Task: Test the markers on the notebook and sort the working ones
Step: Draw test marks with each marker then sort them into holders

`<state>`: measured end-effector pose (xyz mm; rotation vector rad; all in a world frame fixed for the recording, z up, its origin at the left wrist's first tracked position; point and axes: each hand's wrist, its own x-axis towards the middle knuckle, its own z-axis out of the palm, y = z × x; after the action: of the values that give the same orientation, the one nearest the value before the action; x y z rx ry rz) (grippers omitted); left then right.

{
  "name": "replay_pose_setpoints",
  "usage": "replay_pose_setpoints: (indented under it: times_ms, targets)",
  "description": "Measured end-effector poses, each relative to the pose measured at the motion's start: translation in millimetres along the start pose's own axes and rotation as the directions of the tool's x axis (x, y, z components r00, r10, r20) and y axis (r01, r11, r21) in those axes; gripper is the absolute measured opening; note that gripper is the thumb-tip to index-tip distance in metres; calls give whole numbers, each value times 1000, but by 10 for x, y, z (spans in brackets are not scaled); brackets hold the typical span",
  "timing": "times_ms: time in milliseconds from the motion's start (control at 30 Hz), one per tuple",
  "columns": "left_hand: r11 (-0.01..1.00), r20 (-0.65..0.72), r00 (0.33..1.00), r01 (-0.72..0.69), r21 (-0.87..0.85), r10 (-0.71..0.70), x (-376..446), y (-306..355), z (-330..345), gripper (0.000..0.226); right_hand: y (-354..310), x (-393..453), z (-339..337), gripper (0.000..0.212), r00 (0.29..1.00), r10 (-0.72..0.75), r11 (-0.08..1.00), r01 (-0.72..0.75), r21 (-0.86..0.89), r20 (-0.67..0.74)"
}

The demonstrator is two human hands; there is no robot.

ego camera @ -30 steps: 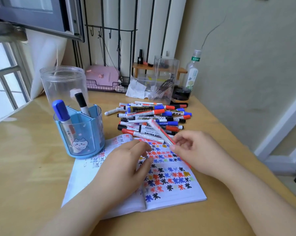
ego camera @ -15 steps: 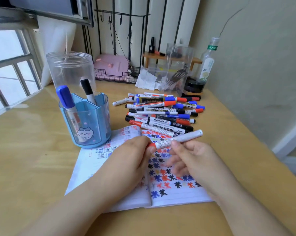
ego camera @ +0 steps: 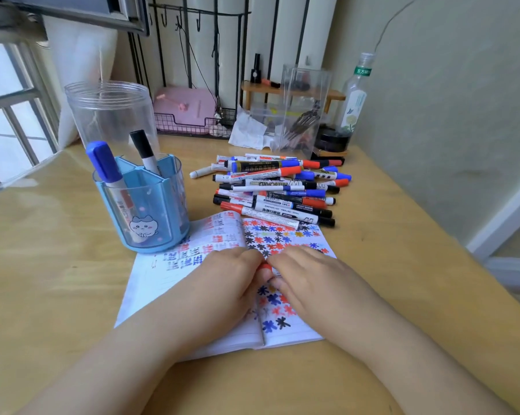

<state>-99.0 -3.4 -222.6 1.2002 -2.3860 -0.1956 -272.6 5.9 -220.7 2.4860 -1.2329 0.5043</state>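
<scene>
Counter (ego camera: 43, 265) looks like pale wood with a glossy, smooth finish. Notebook (ego camera: 169, 283) is matt white paper. The blue pen holder (ego camera: 151, 211) and clear jar (ego camera: 112, 115) are shiny see-through plastic, markers (ego camera: 276, 193) smooth plastic too.

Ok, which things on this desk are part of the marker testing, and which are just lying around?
Job:
notebook
marker pile
red marker, in both hands
blue pen holder

Lying about:
clear jar
bottle
pink box
crumpled paper
</scene>
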Motion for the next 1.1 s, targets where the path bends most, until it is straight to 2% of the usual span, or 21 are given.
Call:
replay_pose_setpoints:
  times_ms: [67, 100, 167, 233, 300, 400, 500, 567, 667, 767, 833, 900, 933, 1000, 1033, 1100]
  targets:
    - [995, 36, 999, -14, 96, 10, 7, -29, 15, 52, -60, 9, -14, 23, 998, 11, 1000, -12, 25, 69]
    - [996, 40, 999, -20, 84, 17, 12, -40, 6, 46, -69, 14, -26, 23, 996, 21, 999, -24, 26, 90]
    - [999, 36, 998, -50, -18, 50, 6, -28, -55, 34, -87, 26, -89, 29, 984, 46, 997, -56, 50, 169]
    - [987, 25, 995, -94, -129, 98, -7, -21, -104, 26, -42, 45, -160, 41, 963, 84, 973, -134, 187, 257]
    - [978, 4, 994, -110, -178, 113, -11, -13, -140, 22, 15, 22, -233, 40, 943, 112, 914, -221, 340, 314]
    - [988, -40, 997, -72, -135, 67, -9, -23, -175, 30, 71, 18, -351, 32, 929, 147, 898, -269, 348, 339]
    - [997, -57, 998, -39, -71, 35, -8, -53, -178, 25, 153, -47, -474, 23, 880, 253, 839, -407, 362, 402]
    - [998, -69, 997, -41, -52, 37, -17, -44, -157, 29, 173, -129, -529, 28, 837, 306, 741, -509, 438, 454]
    - [998, -56, 998, -38, -52, 35, -24, -22, -125, 37, 148, -233, -553, 48, 792, 356, 426, -610, 669, 496]
    - [999, -41, 999, -23, -47, 21, -30, 3, -116, 41, 62, -289, -530, 34, 819, 382, 181, -521, 834, 429]
    - [999, -36, 999, -30, -43, 29, -37, 3, -114, 38, 27, -318, -488, 21, 799, 447, 39, -466, 884, 402]
    - [998, -21, 998, -58, -23, 58, -44, -2, -107, 34, 21, -346, -454, 24, 772, 453, -155, -424, 892, 446]
    - [997, -17, 997, -76, -9, 75, -44, -9, -104, 31, 36, -356, -437, 22, 786, 424, -240, -381, 893, 450]
    - [994, -25, 994, -105, -14, 104, -41, -18, -97, 24, 70, -387, -417, 26, 814, 404, -306, -311, 900, 418]
    - [993, -30, 993, -113, -35, 111, -38, -15, -94, 22, 82, -411, -406, 28, 818, 404, -286, -311, 906, 409]
    - [990, -24, 993, -119, -76, 118, -33, -7, -90, 19, 54, -441, -396, 13, 808, 437, -163, -361, 918, 395]
